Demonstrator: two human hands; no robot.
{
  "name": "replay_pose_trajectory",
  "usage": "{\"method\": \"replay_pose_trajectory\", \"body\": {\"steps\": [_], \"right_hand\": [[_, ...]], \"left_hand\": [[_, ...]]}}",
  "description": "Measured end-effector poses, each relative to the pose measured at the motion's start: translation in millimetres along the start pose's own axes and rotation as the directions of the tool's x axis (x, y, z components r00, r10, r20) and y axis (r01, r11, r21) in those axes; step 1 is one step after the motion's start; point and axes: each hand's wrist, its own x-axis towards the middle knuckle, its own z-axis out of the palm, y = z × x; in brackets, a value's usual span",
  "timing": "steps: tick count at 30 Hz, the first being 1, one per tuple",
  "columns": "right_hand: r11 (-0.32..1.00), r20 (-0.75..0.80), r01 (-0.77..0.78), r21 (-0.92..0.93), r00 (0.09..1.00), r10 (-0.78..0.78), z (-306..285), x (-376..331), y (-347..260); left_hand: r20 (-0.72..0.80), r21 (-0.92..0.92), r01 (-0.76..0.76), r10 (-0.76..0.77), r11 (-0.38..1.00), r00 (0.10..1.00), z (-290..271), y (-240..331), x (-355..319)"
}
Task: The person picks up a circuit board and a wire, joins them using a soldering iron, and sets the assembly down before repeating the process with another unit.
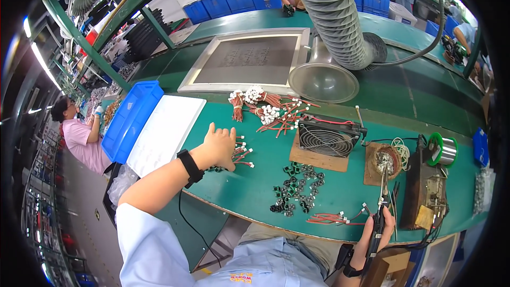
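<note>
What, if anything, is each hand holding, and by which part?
The right hand holds a soldering iron by its black handle; whether the left hand holds anything cannot be told.

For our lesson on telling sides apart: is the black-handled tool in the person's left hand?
No, the right hand grips the black-handled tool.

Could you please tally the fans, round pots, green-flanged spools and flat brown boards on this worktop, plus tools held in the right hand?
Fan: 1
Round pot: 1
Green-flanged spool: 1
Flat brown boards: 2
Black-handled tool in the right hand: 1
Total: 6
</note>
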Motion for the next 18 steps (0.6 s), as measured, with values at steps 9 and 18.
{"method": "replay_pose_trajectory", "body": {"steps": [9,18], "right_hand": [[0.998,0.025,-0.033,0.061,0.999,0.031,-2,-2,4],[0.993,0.050,-0.066,0.101,0.997,0.061,-3,-2,1]], "left_hand": [[0.136,-0.106,0.058,-0.043,0.993,0.990,-17,2,13],[0.113,-0.073,-0.070,0.077,0.995,0.991,6,-10,20]]}}
